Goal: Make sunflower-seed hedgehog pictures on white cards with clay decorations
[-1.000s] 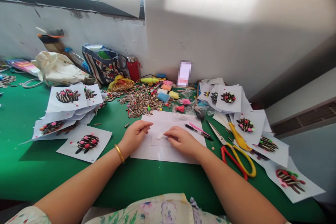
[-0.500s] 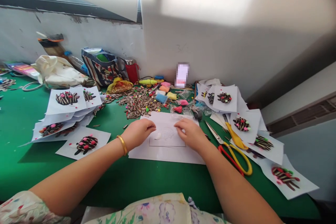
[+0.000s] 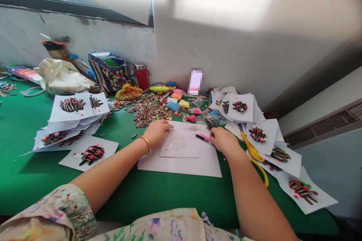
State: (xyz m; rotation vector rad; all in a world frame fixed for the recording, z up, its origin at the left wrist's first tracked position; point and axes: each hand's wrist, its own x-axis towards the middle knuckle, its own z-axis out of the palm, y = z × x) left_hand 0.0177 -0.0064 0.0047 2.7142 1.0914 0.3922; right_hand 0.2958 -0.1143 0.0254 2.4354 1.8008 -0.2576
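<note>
A small white sheet with a pencil-like drawing of a hedgehog (image 3: 175,144) lies on a larger sheet of white paper (image 3: 181,167). At its upper left rests my left hand (image 3: 158,134), fingers stretched over the paper's edge and holding nothing. My right hand (image 3: 225,142) is curled at the right edge of the larger sheet, its fingertips closed at the ends of a black pen (image 3: 201,138) and a pink pen (image 3: 204,136). Whether it grips one or both cannot be made out. Part of the scissors (image 3: 264,173) is hidden by my right forearm.
Striped sunflower seeds (image 3: 147,111) are heaped behind the paper, beside coloured clay packs (image 3: 173,106). Finished seed-hedgehog cards stand in piles at left (image 3: 72,115) and right (image 3: 264,135). A red flask (image 3: 141,77), bags and a propped phone (image 3: 195,82) are along the wall.
My right hand has moved right, off the drawing to the pens, which now show. The left hand has shifted slightly right and up along the paper.
</note>
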